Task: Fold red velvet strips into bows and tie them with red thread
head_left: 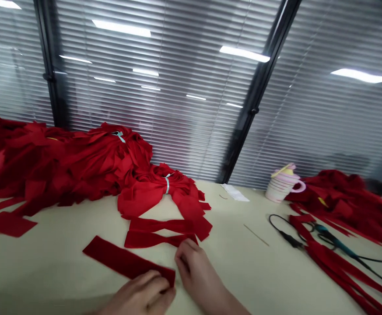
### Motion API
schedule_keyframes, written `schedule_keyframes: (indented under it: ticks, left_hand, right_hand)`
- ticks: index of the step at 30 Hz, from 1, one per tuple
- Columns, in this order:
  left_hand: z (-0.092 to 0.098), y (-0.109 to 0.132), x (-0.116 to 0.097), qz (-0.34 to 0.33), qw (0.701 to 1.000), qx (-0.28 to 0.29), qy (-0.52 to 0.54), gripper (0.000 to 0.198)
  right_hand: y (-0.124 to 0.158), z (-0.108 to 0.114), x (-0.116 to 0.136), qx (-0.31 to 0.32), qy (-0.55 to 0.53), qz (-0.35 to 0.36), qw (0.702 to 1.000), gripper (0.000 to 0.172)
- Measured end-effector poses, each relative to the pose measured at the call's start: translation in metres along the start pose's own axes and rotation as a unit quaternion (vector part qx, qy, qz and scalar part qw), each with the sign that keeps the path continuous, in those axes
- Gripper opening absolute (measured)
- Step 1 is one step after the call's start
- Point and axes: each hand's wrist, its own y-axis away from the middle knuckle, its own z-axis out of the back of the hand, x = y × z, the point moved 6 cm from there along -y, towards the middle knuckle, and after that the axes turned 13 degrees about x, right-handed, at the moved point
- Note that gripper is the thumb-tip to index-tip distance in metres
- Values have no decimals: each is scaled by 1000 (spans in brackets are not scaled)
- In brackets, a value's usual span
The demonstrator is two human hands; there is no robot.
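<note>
Your left hand [141,292], at the bottom of the frame left of centre, has its grip closed over the right end of a flat red strip [121,258], the fingers curled together across the fabric's near edge. That strip lies slantwise in the lower middle of the frame, its free end running up and to the left over the pale surface [243,271]. Your right hand [199,273], just beside it, has a nearly closed grip, fingers bent and thumb tucked close in, with the fingertips at the right end of a narrow-waisted red strip [141,239]; the blur there leaves it unclear whether you pinch that end or only touch it. Directly above in the frame lies a second waisted strip [145,225], its right end meeting a red bundle [141,197] that is cinched by a pale blue tie [167,183]. A large heap of red fabric [72,162] fills the left side of the frame. Toward the right edge you have a teal-handled tool [335,240] beside long red strips [328,262], with a lidded cup [279,188] farther up near another red pile [345,197].
</note>
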Motion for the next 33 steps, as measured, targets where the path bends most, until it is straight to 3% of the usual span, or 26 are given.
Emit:
schedule_keyframes:
  ticks: [2,4,7,9,11,13,18,23,28,33]
  left_hand:
    - [22,-5,15,25,999,24,25,24]
    - [34,2,51,161,976,144,38,30]
    - [44,47,122,391,876,280,38,30]
    - [45,78,159,434,835,327,87,33]
    - [44,99,185,441,818,343,138,32]
    - [43,109,199,433,810,346,192,31]
    - [30,97,185,382,802,344,305,28]
    - [24,85,167,375,821,319,288,13]
    - [31,85,157,343,843,315,270,16]
    - [33,86,149,327,829,346,295,11]
  right_hand:
    - [2,0,0,-8,-8,12,1000,20]
    - [4,1,-1,-16,-22,22,999,19]
    - [7,3,1,-24,-45,40,998,16]
    - [10,5,6,-31,-51,61,996,15]
    - [9,6,15,-30,-44,89,995,15]
    - [2,5,30,-11,-26,114,993,17]
    - [-40,-11,92,89,63,153,982,17]
    - [-73,-48,143,164,136,144,966,30]
    - [-74,-68,137,176,84,117,974,11]
    - [-73,-70,128,158,1,154,975,5]
